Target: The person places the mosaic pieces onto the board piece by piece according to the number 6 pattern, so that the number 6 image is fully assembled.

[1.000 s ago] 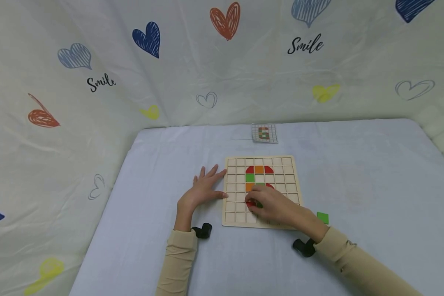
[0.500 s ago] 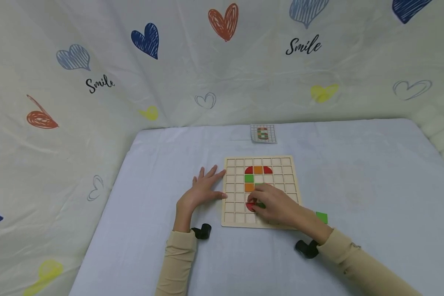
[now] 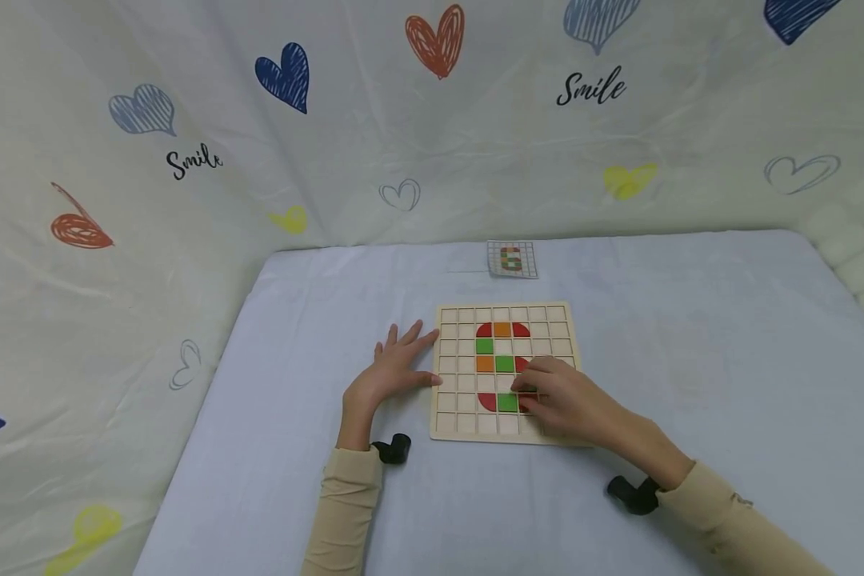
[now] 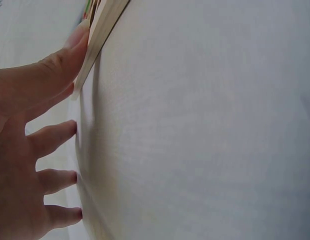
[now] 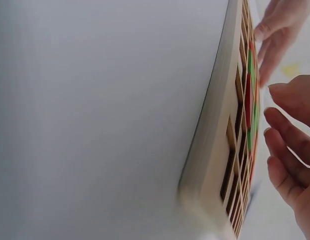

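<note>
A square wooden grid board (image 3: pixel 454 417) lies on the table with red, orange and green tiles set in several cells. My left hand (image 3: pixel 392 370) is spread at its left side. The left thumb (image 4: pixel 77 42) touches the board's edge. Over the lower right part of the board is my right hand (image 3: pixel 565 400), fingers loosely bent, near a red tile (image 3: pixel 523 402) in the lower row. Beside that tile sit a green tile (image 3: pixel 507 402) and a rounded red tile (image 3: pixel 486 402). In the right wrist view, nothing shows between the right thumb and fingers (image 5: pixel 285 120).
A small card (image 3: pixel 513 260) with a printed coloured grid pattern lies at the table's far edge. Behind it hangs a white cloth (image 3: pixel 475 136) printed with hearts. Black wrist cameras sit below each hand, the right one (image 3: pixel 632 496) close over the white table cover (image 3: pixel 504 512).
My right hand has shifted right along the lower row, uncovering the green tiles in the middle column. The loose green tile right of the board is now hidden by the right forearm. Left hand unchanged.
</note>
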A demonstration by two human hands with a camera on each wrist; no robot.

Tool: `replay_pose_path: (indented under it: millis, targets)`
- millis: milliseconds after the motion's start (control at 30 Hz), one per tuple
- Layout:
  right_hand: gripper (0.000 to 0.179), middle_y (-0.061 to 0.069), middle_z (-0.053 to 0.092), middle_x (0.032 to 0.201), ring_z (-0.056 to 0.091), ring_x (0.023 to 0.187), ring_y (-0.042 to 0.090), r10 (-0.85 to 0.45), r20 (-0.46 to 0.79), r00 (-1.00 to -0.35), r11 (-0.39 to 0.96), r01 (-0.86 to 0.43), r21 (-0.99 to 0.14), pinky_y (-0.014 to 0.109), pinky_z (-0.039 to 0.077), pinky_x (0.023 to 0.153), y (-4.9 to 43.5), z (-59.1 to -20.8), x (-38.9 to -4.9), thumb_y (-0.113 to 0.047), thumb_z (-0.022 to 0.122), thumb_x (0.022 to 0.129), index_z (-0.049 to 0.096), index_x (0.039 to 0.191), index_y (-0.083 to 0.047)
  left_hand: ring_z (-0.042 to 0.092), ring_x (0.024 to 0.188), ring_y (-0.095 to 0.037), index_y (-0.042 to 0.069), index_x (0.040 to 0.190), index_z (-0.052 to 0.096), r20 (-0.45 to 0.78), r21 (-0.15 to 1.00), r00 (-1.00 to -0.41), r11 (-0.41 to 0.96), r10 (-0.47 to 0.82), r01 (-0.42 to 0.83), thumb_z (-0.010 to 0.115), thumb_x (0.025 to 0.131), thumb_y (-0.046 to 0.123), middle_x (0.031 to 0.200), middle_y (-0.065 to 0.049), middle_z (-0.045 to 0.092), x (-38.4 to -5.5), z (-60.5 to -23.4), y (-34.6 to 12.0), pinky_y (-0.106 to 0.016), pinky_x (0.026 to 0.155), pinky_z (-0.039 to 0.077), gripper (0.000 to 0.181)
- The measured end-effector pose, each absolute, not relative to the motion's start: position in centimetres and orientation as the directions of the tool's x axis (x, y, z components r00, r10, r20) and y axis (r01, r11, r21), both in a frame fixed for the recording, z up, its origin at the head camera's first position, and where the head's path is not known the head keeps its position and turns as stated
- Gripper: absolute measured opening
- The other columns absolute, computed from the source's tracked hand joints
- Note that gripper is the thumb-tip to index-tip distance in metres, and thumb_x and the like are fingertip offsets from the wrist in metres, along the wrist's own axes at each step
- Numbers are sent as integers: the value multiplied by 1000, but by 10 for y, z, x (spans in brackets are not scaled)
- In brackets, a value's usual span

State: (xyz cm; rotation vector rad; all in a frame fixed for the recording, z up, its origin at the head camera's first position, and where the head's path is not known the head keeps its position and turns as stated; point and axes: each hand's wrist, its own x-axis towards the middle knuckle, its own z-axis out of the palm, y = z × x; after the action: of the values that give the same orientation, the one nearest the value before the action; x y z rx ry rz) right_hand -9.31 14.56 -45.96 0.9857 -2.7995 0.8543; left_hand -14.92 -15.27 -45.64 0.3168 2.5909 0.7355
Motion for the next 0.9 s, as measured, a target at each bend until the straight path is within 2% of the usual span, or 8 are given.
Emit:
replay_pose_path:
  millis: [267, 467, 700, 900]
  targets:
    - [27, -3, 71, 102, 65, 97, 17, -501, 247, -830, 675, -553, -488, 37, 61, 81, 185, -455, -81, 0, 86, 78, 77, 101, -13, -7, 158, -45, 24, 162, 35, -325, 553, -879, 824, 348, 123, 78, 91, 37, 173, -6, 15, -151, -454, -151, -71, 122, 2, 84]
    - [35, -6, 70, 100, 65, 89, 14, -488, 338, -804, 672, -594, -442, 31, 59, 73, 210, -458, -74, 4, 88, 72, 76, 100, -13, -7, 158, -45, 24, 162, 35, -332, 541, -880, 833, 340, 117, 78, 91, 36, 174, -6, 15, -151, -456, -152, -71, 122, 3, 84]
    - [38, -4, 68, 99, 65, 84, 16, -460, 289, -840, 728, -543, -418, 30, 59, 70, 235, -466, -64, 2, 91, 67, 75, 99, -11, -7, 158, -45, 24, 162, 35, -341, 540, -882, 836, 326, 100, 79, 91, 35, 174, -6, 15, -150, -454, -152, -71, 123, 2, 85]
    - [40, -6, 67, 96, 64, 82, 14, -454, 300, -839, 738, -543, -401, 27, 57, 69, 253, -475, -56, -2, 93, 64, 75, 98, -11, -7, 158, -46, 23, 162, 35, -342, 541, -880, 835, 329, 102, 79, 91, 34, 173, -7, 15, -150, -453, -152, -72, 122, 3, 85]
